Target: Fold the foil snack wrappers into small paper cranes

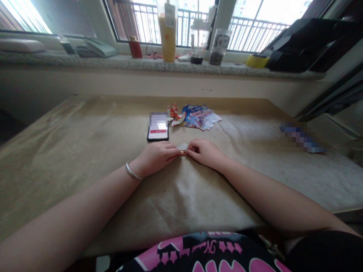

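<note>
Reaching past a black shirt with pink print (218,249), low over a cloth-covered surface (85,147), with a silver bangle (132,173) on the wrist of the left hand (159,156). Pinching a small paper-like piece (183,146), pale with a golden near edge, between the left fingertips and those of the right hand (205,150), midway in front of the body. Closed to a narrow pinch on each side, the grip included: right thumb and forefinger brought together at one end, left fingers laid flatter at the other. Seemingly partway through the work, to judge by the piece being held in both hands and not yet let go or set down. Cannot tell the number of any folds or creases, nor the finished shape, with so much hidden by fingers. Finding, just beyond the left hand, a smartphone (158,134) flat with its screen lit; then, farther off, a crumpled red-and-white paper (174,113) just beside a fanned pile of blue printed cards (197,117), both untouched. Cannot say whether to count that paper as done work or as scrap. Beyond everything, lined with bottles, a granite windowsill (102,59).
</note>
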Tool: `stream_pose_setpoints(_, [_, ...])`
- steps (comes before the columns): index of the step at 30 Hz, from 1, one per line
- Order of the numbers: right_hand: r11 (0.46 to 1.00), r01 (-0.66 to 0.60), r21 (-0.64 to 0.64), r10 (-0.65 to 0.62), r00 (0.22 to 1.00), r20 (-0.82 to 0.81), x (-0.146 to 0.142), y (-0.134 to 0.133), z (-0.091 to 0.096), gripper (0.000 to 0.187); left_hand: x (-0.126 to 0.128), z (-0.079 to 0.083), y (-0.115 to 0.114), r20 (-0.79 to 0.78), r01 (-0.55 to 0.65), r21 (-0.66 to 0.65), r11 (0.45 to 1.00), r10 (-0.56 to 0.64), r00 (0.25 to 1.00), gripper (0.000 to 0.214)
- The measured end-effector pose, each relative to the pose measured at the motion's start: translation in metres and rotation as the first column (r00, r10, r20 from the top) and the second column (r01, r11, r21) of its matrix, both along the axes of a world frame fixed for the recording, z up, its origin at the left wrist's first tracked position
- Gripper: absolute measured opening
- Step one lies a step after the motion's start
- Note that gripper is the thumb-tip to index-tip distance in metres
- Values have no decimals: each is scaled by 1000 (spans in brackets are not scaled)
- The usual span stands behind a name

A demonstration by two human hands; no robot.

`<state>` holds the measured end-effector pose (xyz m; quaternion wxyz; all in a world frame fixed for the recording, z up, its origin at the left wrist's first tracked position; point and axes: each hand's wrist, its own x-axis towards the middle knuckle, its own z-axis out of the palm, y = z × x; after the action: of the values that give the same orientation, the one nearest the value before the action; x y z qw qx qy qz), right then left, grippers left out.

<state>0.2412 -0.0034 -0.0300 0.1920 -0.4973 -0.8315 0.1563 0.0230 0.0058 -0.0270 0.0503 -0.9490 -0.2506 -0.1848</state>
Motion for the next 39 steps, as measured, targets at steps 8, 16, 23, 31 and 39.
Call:
stream_pose_setpoints(8, [995,86,-55,-83,995,53,-6,-1,8,17,-3,3,0,-82,45,87,995,-38,996,28])
stream_pose_setpoints(16, [992,101,-82,-95,992,79,-7,-1,10,17,4,0,0,146,-76,-244,967,114,983,18])
stream_pose_setpoints(23, [996,65,-65,-60,995,77,-5,-1,9,16,18,-1,-9,198,-175,-324,930,247,949,17])
stream_pose_setpoints(31, [998,40,-48,-38,998,47,-3,1,5,17,23,-1,-6,122,-263,-293,919,309,943,7])
stream_pose_setpoints(39, [997,44,-67,-41,998,38,-3,0,7,17,28,-1,-6,17,-281,-183,942,289,957,8])
